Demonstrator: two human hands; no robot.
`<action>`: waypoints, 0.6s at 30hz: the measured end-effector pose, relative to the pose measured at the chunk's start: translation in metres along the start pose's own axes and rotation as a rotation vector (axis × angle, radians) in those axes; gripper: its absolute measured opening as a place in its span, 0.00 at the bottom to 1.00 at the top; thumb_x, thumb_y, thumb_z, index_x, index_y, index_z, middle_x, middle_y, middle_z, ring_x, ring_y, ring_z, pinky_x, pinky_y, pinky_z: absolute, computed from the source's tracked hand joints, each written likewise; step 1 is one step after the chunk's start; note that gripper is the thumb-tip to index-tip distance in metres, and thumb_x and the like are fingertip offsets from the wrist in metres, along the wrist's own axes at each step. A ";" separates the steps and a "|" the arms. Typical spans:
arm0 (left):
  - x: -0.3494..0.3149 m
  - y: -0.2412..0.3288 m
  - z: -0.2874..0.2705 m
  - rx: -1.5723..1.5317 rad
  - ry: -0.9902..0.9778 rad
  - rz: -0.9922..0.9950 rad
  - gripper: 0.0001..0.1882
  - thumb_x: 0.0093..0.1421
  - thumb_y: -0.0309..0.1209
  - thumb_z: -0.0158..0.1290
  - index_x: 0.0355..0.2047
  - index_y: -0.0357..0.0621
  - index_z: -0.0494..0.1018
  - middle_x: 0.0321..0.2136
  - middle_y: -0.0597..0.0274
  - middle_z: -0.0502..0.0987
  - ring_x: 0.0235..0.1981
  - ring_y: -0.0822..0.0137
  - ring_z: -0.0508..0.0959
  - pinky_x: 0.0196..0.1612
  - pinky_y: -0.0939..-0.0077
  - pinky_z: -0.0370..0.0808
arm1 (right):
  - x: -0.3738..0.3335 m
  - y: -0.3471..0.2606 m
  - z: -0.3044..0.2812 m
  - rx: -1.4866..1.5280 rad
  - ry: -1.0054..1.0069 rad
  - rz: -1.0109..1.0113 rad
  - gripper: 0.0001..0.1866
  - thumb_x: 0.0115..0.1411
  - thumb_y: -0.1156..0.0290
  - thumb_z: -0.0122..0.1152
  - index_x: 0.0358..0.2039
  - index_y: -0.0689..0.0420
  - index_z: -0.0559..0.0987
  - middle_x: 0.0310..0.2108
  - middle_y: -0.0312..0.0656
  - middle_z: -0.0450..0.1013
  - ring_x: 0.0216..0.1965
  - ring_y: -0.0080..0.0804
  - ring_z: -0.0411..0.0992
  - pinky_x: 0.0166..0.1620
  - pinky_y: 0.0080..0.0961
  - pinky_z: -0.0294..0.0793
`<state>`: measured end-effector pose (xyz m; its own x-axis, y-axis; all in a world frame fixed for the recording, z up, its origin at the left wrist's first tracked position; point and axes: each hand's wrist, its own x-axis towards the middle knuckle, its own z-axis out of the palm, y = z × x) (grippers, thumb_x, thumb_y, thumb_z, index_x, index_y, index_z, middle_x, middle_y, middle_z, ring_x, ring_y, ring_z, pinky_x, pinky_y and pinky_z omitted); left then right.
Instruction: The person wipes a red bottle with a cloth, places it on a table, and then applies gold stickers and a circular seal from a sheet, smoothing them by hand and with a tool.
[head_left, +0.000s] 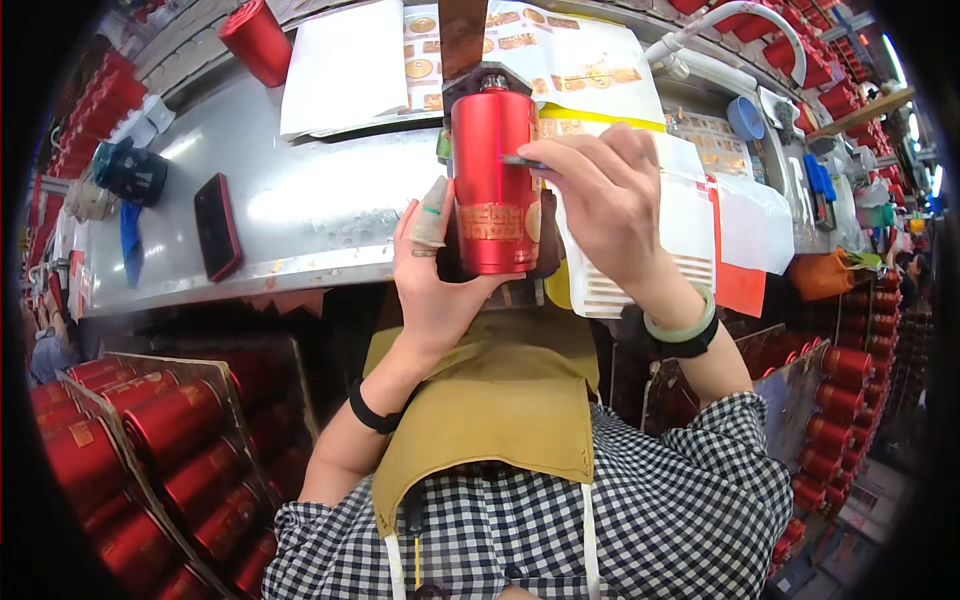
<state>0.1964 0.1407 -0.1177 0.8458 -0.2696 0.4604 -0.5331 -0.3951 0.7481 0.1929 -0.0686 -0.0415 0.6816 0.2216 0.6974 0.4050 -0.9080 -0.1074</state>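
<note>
My left hand grips a tall red metal can from below and behind, holding it upright in front of the steel workbench. The can has a gold patterned band low on its side. A taped fingertip rests against its left side. My right hand is at the can's right side, pinching a thin dark tool whose tip touches the red wall. A green bangle and a black band sit on my right wrist.
Sheets of gold stickers and white backing paper lie on the bench. A red phone and another red can lie to the left. Cardboard trays of red cans stand at lower left and at right.
</note>
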 end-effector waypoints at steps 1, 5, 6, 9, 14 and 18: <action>0.000 0.000 0.003 -0.002 0.003 0.001 0.51 0.43 0.37 0.77 0.65 0.32 0.66 0.57 0.47 0.78 0.58 0.44 0.75 0.70 0.51 0.61 | -0.007 -0.001 0.004 -0.002 0.000 -0.003 0.11 0.51 0.72 0.63 0.37 0.47 0.84 0.33 0.33 0.80 0.37 0.30 0.73 0.44 0.28 0.73; -0.002 -0.015 0.012 -0.123 -0.076 -0.156 0.51 0.44 0.36 0.76 0.65 0.29 0.65 0.57 0.45 0.77 0.59 0.47 0.76 0.71 0.51 0.58 | -0.028 -0.036 -0.005 0.301 -0.134 -0.206 0.10 0.54 0.75 0.66 0.37 0.49 0.87 0.36 0.34 0.83 0.28 0.31 0.67 0.39 0.26 0.69; -0.004 -0.014 0.012 -0.088 -0.058 -0.110 0.50 0.44 0.36 0.76 0.65 0.29 0.65 0.58 0.44 0.77 0.59 0.48 0.76 0.72 0.51 0.57 | -0.021 -0.029 -0.003 0.312 -0.102 -0.121 0.11 0.53 0.76 0.68 0.38 0.49 0.86 0.35 0.34 0.83 0.28 0.32 0.67 0.38 0.27 0.68; 0.003 -0.003 0.006 0.053 -0.016 0.012 0.49 0.45 0.35 0.75 0.65 0.29 0.66 0.59 0.43 0.76 0.59 0.50 0.77 0.72 0.49 0.57 | -0.005 0.009 0.004 0.062 0.029 -0.032 0.12 0.50 0.75 0.64 0.36 0.49 0.84 0.35 0.29 0.81 0.33 0.32 0.69 0.42 0.27 0.68; 0.005 -0.010 0.006 0.185 -0.002 0.157 0.52 0.43 0.38 0.77 0.66 0.34 0.66 0.64 0.47 0.72 0.68 0.49 0.67 0.72 0.55 0.59 | -0.022 -0.026 -0.005 0.255 -0.153 -0.183 0.13 0.53 0.72 0.62 0.40 0.50 0.84 0.36 0.31 0.79 0.33 0.34 0.69 0.44 0.29 0.70; 0.000 0.000 0.005 0.182 0.035 0.136 0.52 0.42 0.39 0.78 0.65 0.33 0.67 0.63 0.47 0.72 0.66 0.49 0.70 0.69 0.55 0.62 | 0.002 0.011 0.011 0.029 0.041 -0.037 0.12 0.52 0.74 0.64 0.38 0.50 0.85 0.34 0.34 0.82 0.29 0.31 0.67 0.39 0.30 0.67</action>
<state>0.1965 0.1368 -0.1203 0.7641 -0.3022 0.5699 -0.6347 -0.5100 0.5806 0.2058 -0.0742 -0.0489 0.6404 0.2397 0.7297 0.4475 -0.8886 -0.1008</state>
